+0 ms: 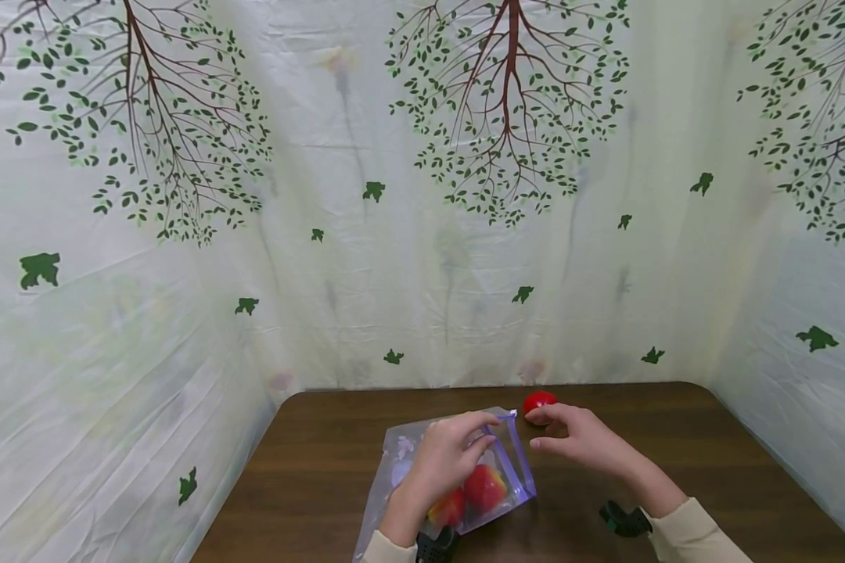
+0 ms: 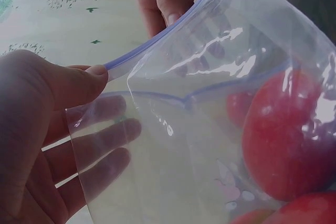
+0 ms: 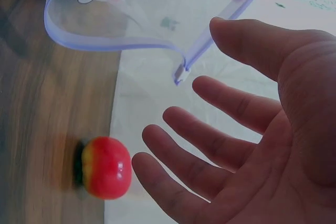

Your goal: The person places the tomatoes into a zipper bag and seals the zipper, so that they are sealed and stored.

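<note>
A clear bag [image 1: 417, 438] is being tipped on its side over the brown table [image 1: 310, 469], with its mouth being pointed to the right. Inside it, a red and yellow fruit [image 1: 487, 488] is being shown through the plastic, just beside another fruit [image 1: 447, 508]. The purple rim [image 2: 142, 51] of the bag is being pinched by the left hand [image 1: 445, 453], between thumb and finger, and the other fingers [image 2: 60, 163] are being spread out behind the plastic. The mouth is being held open. A white clip [image 3: 181, 73] is being seen at one end of the rim, near the right hand [image 1: 584, 439]. That hand is being held wide open, with its fingers parted, and nothing is being gripped by it. A red apple [image 1: 538, 401] is being held up by the table near its far edge, just past the bag's mouth and near the right hand; whether it is being touched cannot be told. Behind the table, a white cloth [image 1: 451, 328] is being hung, and upside-down trees [image 1: 510, 78] are being shown on it.
</note>
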Available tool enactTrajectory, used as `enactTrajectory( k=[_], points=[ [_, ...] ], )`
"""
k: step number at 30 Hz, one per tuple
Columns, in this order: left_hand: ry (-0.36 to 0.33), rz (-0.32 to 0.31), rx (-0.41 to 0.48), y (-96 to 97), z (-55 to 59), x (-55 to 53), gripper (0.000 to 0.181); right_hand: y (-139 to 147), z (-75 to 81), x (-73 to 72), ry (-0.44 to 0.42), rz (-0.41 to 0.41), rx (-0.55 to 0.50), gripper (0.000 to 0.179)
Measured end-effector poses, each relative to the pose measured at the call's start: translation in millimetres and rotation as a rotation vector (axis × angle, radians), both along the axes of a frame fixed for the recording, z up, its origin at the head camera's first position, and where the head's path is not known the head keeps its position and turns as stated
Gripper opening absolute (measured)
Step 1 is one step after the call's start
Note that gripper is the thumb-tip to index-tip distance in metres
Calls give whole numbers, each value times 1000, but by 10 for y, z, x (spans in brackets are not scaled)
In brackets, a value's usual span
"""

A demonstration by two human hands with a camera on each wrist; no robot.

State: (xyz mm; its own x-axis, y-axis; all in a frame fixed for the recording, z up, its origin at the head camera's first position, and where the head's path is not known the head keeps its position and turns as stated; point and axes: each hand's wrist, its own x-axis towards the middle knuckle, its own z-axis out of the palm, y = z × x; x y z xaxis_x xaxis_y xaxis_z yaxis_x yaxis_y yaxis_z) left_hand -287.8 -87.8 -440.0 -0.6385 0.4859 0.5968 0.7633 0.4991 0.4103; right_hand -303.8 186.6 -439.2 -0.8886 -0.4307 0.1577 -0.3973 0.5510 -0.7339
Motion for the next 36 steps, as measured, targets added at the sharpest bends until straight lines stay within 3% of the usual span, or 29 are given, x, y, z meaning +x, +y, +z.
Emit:
enactTrajectory(
  k=[11,19,27,36],
  points=[
    [24,5,-2,-4,10,5,21,41,-16,-134,12,-36,40,49],
    [75,4,-1,-7,-6,-5,21,86,-42,-305,40,-41,71,50],
    [85,2,-1,-3,-10,-8,21,141,-87,-475,31,-124,111,47],
    [80,4,1,-3,9,7,21,184,-63,-692,35,-129,146,38]
  ],
)
